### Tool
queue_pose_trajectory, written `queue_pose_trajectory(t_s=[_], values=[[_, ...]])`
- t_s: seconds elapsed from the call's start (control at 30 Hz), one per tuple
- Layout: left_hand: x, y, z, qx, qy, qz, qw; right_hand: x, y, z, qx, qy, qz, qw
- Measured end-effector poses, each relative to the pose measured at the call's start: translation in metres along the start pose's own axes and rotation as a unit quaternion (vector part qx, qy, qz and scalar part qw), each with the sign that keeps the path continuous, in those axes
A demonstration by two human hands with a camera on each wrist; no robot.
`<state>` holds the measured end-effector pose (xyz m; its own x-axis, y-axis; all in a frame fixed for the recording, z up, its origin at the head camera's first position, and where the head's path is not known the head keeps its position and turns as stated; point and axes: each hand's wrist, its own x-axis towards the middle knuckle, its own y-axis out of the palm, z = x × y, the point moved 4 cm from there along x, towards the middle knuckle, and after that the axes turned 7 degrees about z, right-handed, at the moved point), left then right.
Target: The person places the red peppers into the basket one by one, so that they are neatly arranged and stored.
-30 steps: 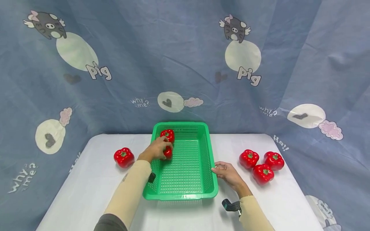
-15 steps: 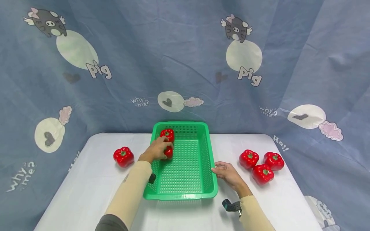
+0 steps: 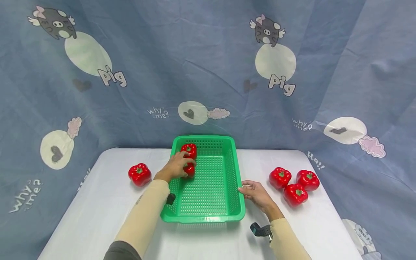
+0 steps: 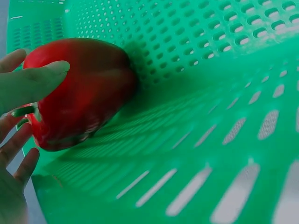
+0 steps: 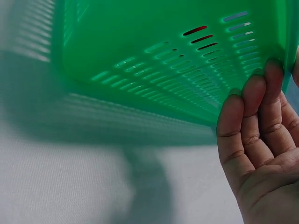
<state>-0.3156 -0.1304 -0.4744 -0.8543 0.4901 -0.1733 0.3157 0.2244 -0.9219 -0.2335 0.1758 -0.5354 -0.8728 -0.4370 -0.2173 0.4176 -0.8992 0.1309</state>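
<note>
A green plastic basket (image 3: 208, 219) with slotted walls stands at the middle of the white table. My left hand (image 3: 175, 166) reaches over its left wall and holds a red bell pepper (image 3: 190, 170) from above, with thumb and fingers around its stem end. Close up in the left wrist view, this bell pepper (image 4: 93, 88) lies against the basket's slotted side. Just behind it in the basket sits another red bell pepper (image 3: 191, 148). On the right, my right hand (image 3: 256, 195) grips the basket's rim, thumb on top; in the right wrist view its fingers (image 5: 252, 112) press the outer wall.
One red bell pepper (image 3: 139, 174) lies on the table left of the basket. Three more, including a near bell pepper (image 3: 295, 195), cluster at the right. A blue patterned cloth (image 3: 208, 72) hangs behind the white table (image 3: 97, 216).
Both hands, the basket and the peppers keep their places; the head view has shifted very slightly.
</note>
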Motion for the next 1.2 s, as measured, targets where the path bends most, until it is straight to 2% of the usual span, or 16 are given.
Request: queue_pose_trajectory(t_s=[0.47,0.67,0.87,0.97,1.07,1.2], values=[[-0.008,-0.017,0.001,-0.059,0.005,-0.022,0.9980,0.002,0.000,0.002,-0.006,-0.006,0.004,1.0000],[-0.019,-0.022,0.004,-0.079,-0.002,-0.020,0.9966,-0.001,-0.003,0.006,-0.032,-0.009,0.012,0.9994],[-0.038,-0.027,0.017,-0.106,-0.008,-0.037,0.9936,-0.003,-0.003,0.008,-0.044,-0.021,0.020,0.9986],[-0.046,-0.031,0.025,-0.105,-0.004,-0.049,0.9933,-0.003,-0.003,0.008,-0.040,-0.037,0.027,0.9982],[-0.054,-0.032,0.036,-0.114,-0.015,-0.058,0.9917,-0.004,-0.002,0.008,-0.042,-0.041,0.032,0.9977],[-0.066,-0.032,0.055,-0.134,-0.046,-0.070,0.9875,-0.004,-0.001,0.008,-0.053,-0.015,0.020,0.9983]])
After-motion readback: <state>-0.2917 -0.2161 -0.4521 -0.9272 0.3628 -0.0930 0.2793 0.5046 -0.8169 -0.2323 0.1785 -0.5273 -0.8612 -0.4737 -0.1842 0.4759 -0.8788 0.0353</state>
